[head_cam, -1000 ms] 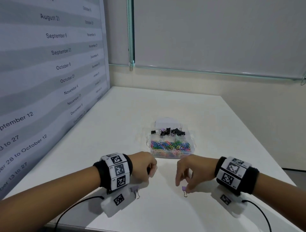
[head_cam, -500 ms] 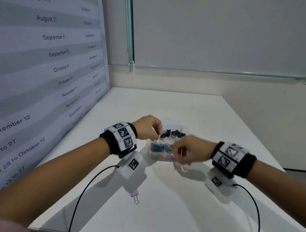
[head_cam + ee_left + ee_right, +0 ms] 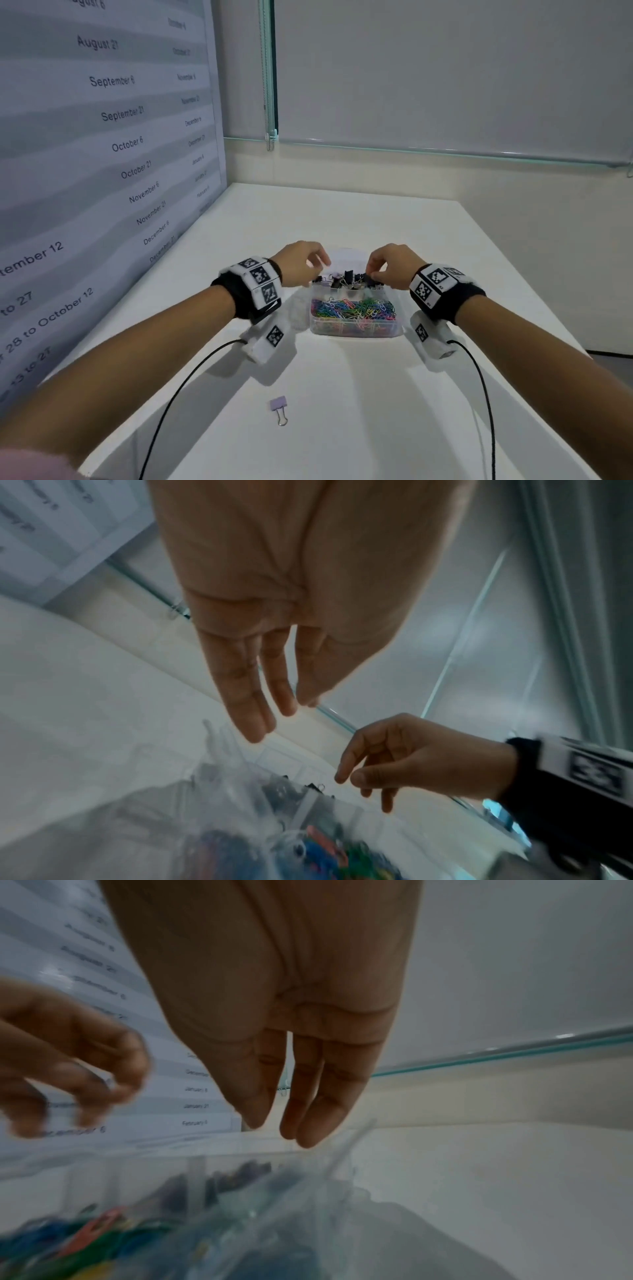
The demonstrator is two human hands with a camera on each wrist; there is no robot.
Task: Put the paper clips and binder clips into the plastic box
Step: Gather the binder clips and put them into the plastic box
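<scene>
Head view shows both hands, left (image 3: 299,262) and right (image 3: 394,265), loosely spread and empty above the filled plastic box (image 3: 354,310), one lilac binder clip (image 3: 279,409) left on the desk (image 3: 342,394) nearer the person than either hand.

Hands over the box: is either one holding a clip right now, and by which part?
Nothing is held. The left hand and right hand hang with fingers straight above the plastic box; one purple binder clip lies on the table.

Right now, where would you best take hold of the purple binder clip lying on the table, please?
Pinch the purple binder clip by its lilac body, from above. It lies flat on the table with its wire handles pointing toward you, thin and likely slippery.
</scene>
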